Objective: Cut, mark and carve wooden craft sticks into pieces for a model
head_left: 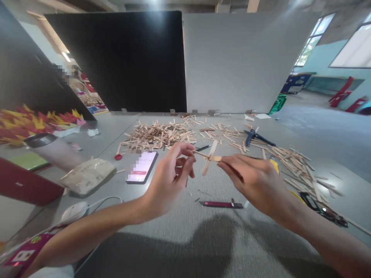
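Above the middle of the table, a small cross of flat wooden craft sticks (pixel 213 149) is held between my hands. My left hand (pixel 174 175) pinches the thin stick end on its left between thumb and fingers. Closed on the right end, a pale rounded tip, is my right hand (pixel 249 173), seen from its back. Beneath them on the table lies a dark red utility knife (pixel 222 204). Just behind the craft sticks rests a dark pen-like tool (pixel 203 148).
Piles of wooden sticks (pixel 158 134) cover the back. Blue-handled pliers (pixel 256 137) and scissors (pixel 321 210) lie right. A lit phone (pixel 142 166), a plastic packet (pixel 88 177), a tumbler (pixel 49 148) and folded coloured paper (pixel 37 122) are left. Upright panels (pixel 232 61) stand behind.
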{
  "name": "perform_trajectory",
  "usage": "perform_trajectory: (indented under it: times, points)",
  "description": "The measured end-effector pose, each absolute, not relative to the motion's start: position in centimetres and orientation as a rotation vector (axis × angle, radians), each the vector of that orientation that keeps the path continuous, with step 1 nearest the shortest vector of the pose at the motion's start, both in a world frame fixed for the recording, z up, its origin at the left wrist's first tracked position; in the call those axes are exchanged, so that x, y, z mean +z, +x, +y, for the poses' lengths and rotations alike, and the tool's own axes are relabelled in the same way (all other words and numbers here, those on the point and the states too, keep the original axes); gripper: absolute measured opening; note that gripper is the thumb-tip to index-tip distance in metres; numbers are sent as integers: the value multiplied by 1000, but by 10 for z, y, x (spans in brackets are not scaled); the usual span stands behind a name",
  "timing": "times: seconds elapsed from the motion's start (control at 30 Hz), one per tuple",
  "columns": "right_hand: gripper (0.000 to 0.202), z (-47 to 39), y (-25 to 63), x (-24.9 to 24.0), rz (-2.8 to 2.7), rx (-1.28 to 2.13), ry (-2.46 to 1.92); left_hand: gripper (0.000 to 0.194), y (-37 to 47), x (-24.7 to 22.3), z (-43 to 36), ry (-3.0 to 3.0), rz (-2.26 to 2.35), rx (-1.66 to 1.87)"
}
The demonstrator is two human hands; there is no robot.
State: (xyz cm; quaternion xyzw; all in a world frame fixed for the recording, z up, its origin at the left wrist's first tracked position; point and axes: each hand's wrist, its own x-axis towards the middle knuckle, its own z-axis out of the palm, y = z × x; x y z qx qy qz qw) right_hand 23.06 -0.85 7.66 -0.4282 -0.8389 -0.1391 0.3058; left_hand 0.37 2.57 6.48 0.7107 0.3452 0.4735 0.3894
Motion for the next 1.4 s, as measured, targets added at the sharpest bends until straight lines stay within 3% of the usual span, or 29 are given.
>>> perform_trajectory:
  times: [0.2, 0.7, 0.8, 0.93, 1.03, 1.1, 1.23, 1.33, 1.4]
  points:
    - [35, -8, 230, 77, -2264, -206, -1105, 43, 5, 56, 30, 1773, 831, 995]
    - [34, 5, 235, 84, -2193, 340, -1310, 24, 7, 65, 34, 1971, 946, 935]
    - [23, 8, 240, 84, -2160, 217, -1367, 19, 8, 64, 37, 2028, 952, 916]
    - [25, 16, 254, 87, -2002, -196, -1472, 16, 6, 59, 48, 2096, 972, 888]
    - [25, 28, 271, 88, -1906, -320, -1547, 17, 1, 50, 65, 2176, 1008, 795]
    - [25, 36, 280, 86, -1940, -282, -1558, 25, -4, 43, 79, 2243, 1065, 713]
    - [57, 42, 275, 72, -2134, -233, -1421, 65, -4, 30, 101, 2188, 1105, 825]
    - [53, 33, 242, 52, -2317, -373, -1152, 49, 13, 25, 101, 1834, 928, 864]
    - [45, 28, 216, 35, -2518, -524, -913, 56, 29, 24, 92, 1695, 794, 763]
